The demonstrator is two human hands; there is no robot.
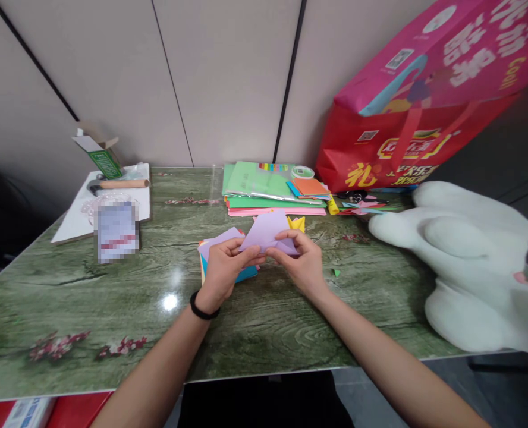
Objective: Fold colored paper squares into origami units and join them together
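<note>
A sheet of light purple paper point(268, 229), folded along its lower edge, is held up between my two hands above the table. My left hand point(223, 264) pinches its lower left corner between thumb and fingers. On the right side, my right hand point(303, 261) grips the folded edge, thumb in front. Under and beside my left hand lies a stack of coloured paper point(248, 273), blue and purple sheets showing. Just behind the held sheet, a yellow folded paper piece point(297, 224) is partly hidden.
Green and pink paper packs point(246, 181) lie at the back, with small orange squares point(311, 187) and a yellow glue stick point(332, 205). A white plush toy point(464, 255) and red gift bag point(380, 142) occupy the right. A hammer point(121, 183) and green box point(103, 157) rest at left.
</note>
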